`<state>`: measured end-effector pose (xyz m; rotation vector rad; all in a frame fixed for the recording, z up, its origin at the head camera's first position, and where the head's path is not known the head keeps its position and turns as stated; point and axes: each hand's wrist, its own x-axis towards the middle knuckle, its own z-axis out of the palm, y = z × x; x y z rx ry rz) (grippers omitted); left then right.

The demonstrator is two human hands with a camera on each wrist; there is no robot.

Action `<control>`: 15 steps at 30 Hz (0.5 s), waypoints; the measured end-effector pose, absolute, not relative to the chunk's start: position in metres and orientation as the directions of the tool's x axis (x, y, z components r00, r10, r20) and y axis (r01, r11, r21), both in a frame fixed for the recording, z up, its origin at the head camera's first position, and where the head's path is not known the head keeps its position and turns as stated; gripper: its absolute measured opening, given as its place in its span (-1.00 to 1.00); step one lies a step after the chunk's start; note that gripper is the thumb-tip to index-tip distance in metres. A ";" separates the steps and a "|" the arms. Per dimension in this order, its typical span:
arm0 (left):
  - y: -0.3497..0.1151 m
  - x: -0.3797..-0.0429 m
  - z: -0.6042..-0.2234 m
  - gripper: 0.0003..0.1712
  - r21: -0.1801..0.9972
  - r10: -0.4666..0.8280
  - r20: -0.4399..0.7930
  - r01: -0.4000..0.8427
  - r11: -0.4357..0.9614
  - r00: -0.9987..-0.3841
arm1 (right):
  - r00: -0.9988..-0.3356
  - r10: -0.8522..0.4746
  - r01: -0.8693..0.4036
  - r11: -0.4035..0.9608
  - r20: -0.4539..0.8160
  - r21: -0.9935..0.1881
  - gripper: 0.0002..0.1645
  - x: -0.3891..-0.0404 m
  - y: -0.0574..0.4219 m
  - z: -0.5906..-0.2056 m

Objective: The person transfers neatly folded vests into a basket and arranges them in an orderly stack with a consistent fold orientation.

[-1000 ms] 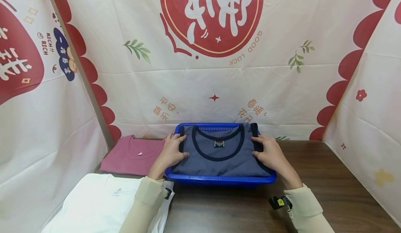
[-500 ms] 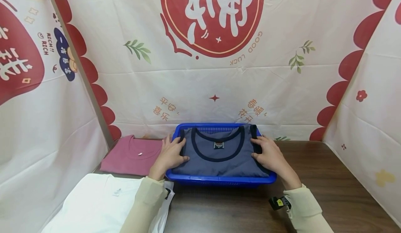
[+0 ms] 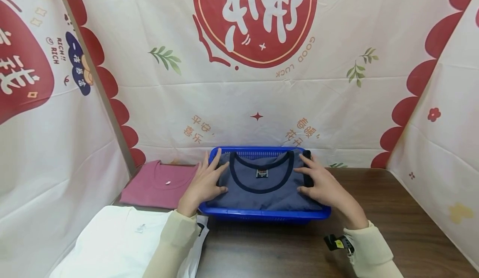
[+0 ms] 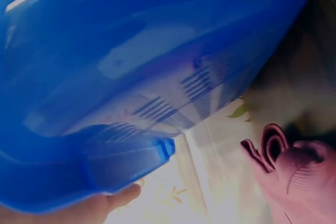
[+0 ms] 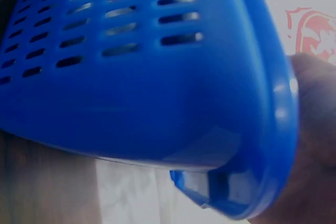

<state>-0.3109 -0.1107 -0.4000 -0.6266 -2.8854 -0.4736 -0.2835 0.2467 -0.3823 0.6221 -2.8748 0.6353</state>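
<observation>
A folded grey-blue shirt (image 3: 258,201) with dark neck trim lies in a blue plastic basket (image 3: 267,215). At the basket's left end, my left hand (image 3: 203,184) has its fingers spread and fairly straight over the shirt's edge. My right hand (image 3: 324,183) is at the right end, fingers extended toward the shirt and thumb apart. Whether the fingertips touch the cloth I cannot tell. Both wrist views mostly show the basket's slotted outside, with part of the right hand (image 5: 317,140) beyond the rim and left fingertips (image 4: 125,196) below it.
Left of the basket lies a folded pink shirt (image 3: 149,188). A folded white shirt (image 3: 116,244) is nearer, beneath the left forearm. The brown wooden table (image 3: 262,249) is bordered by printed white cloth (image 3: 258,95) at the back and sides.
Both hands have loosened from the shirt's side edges, and their fingers have spread. The right fingers have shifted slightly inward over the shirt. The basket has stayed in place.
</observation>
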 end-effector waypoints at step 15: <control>-0.109 -0.310 -0.404 -0.26 0.297 0.309 0.071 0.316 0.901 -0.948 | -0.897 -0.431 -0.436 0.829 0.097 -0.351 -0.66 -0.272 0.249 -0.384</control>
